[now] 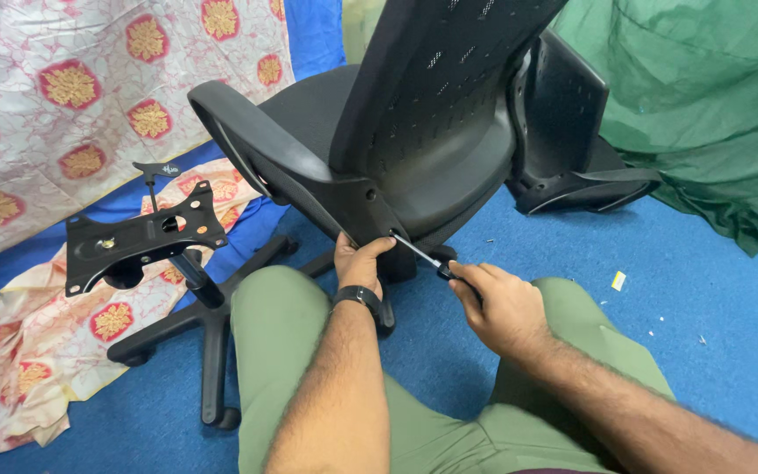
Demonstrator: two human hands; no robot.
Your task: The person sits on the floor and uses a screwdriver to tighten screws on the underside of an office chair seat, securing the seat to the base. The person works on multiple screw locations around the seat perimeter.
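Now the right hand (500,303) is closed around the handle of a screwdriver (420,254), a little right of the middle of the frame. The thin metal shaft goes up and to the left, and its tip meets the lower edge of the black armrest bracket (357,206) of an office chair (432,132), which lies tilted on the blue carpet (712,298). The left hand (360,262), with a black watch (357,296) on the wrist, grips the bottom of the same bracket with the fingers curled, just beside the tip of the screwdriver. The mesh backrest and the seat fill the upper middle of the frame. At the left, the five-legged chair base (208,320) stands with its black metal seat plate (142,237) on top, partly over a patterned cloth (63,88). A second black chair part (563,132) lies behind, at the upper right, near a green fabric (712,96). The person's knees in green trousers (278,351) are at the bottom.
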